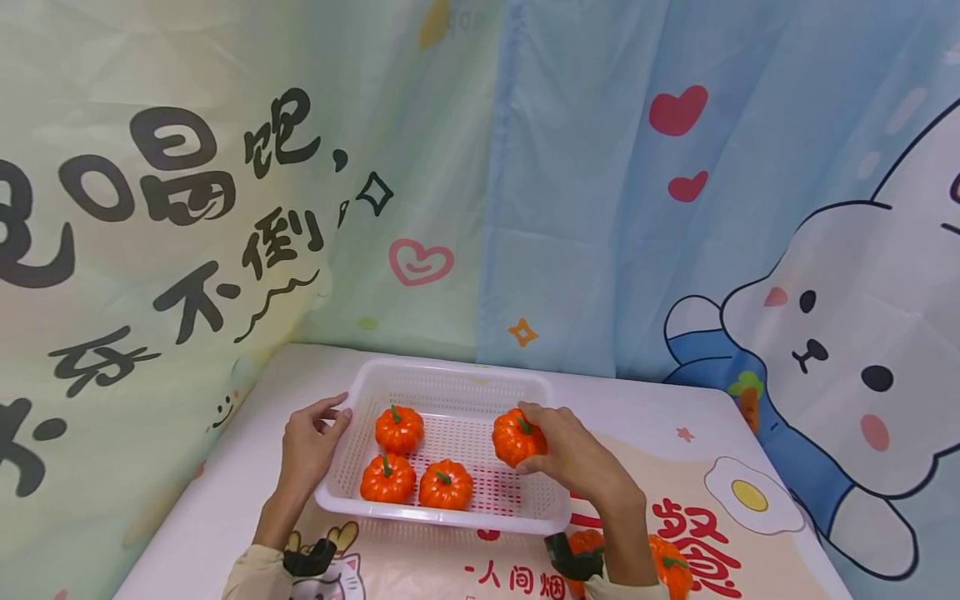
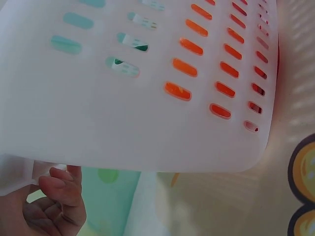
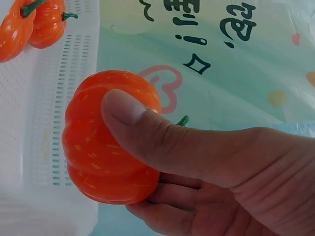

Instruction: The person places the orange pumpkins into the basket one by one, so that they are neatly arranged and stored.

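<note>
"Where's the pumpkin?"

"Right of centre in the head view, in the right hand (image 1: pixel 581 454). The held pumpkin (image 1: pixel 510 442) is over the right part of the white basket (image 1: pixel 442 515), with the hand coming in from the lower right."

"How firm is the hold?"

"Thumb on 1 side, fingers curled round the other, parted only by the pumpkin's width."

"Which way does it lie from that hand?"

"Left of the palm in the right wrist view. The green stem (image 3: pixel 183 121) points to the right, slightly upward. There the longer axis runs top to bottom of the frame, across the stem's line, though the shape is nearly round."

"And the left hand (image 1: pixel 311 437)?"

"Farther from it, at the basket's left rim, fingers partly bent. I can't tell whether it grips the rim or just touches it."

"Other pumpkins?"

"3 basket pumpkins (image 1: pixel 446 490) sit left of the held pumpkin, and 2 table pumpkins (image 1: pixel 673 575) lie at lower right, partly hidden by the right arm."
</note>
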### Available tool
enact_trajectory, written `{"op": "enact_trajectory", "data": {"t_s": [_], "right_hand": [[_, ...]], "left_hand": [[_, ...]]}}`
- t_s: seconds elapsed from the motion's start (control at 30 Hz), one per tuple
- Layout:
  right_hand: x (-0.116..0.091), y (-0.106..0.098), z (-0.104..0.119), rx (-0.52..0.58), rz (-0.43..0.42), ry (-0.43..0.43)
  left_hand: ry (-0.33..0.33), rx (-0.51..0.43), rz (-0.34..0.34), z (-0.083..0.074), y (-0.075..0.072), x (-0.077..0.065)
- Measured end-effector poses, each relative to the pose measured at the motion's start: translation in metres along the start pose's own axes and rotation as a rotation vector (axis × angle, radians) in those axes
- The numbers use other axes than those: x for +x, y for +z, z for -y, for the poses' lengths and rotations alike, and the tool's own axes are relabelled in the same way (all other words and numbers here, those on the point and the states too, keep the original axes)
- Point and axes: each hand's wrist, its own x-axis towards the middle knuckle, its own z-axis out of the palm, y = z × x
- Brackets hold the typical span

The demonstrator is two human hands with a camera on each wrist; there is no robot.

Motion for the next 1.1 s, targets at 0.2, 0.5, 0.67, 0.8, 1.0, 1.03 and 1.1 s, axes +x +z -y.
{"op": "enact_trajectory", "data": {"t_s": [0.2,0.5,0.67,0.8,1.0,1.03,1.1], "right_hand": [[0.004,0.007,0.0,0.006,0.003,-0.022],[0.014,0.015,0.001,0.016,0.002,-0.063],[0.019,0.018,0.003,0.041,0.018,-0.081],[0.022,0.021,0.003,0.065,0.038,-0.087],[0.027,0.024,0.002,0.041,0.034,-0.139],[0.028,0.024,0.002,0.038,0.03,-0.146],[0.029,0.024,0.003,0.037,0.026,-0.151]], "left_hand": [[0.003,0.0,0.0,0.001,0.001,0.0],[-0.001,-0.002,0.001,0.001,0.001,-0.001],[-0.004,-0.004,0.003,0.001,0.002,-0.002],[-0.008,-0.008,0.004,0.001,0.001,-0.004],[0.002,0.001,-0.01,0.0,0.001,-0.003],[0.006,0.002,-0.012,0.0,0.0,-0.003],[0.011,0.001,-0.014,-0.001,0.0,-0.001]]}}
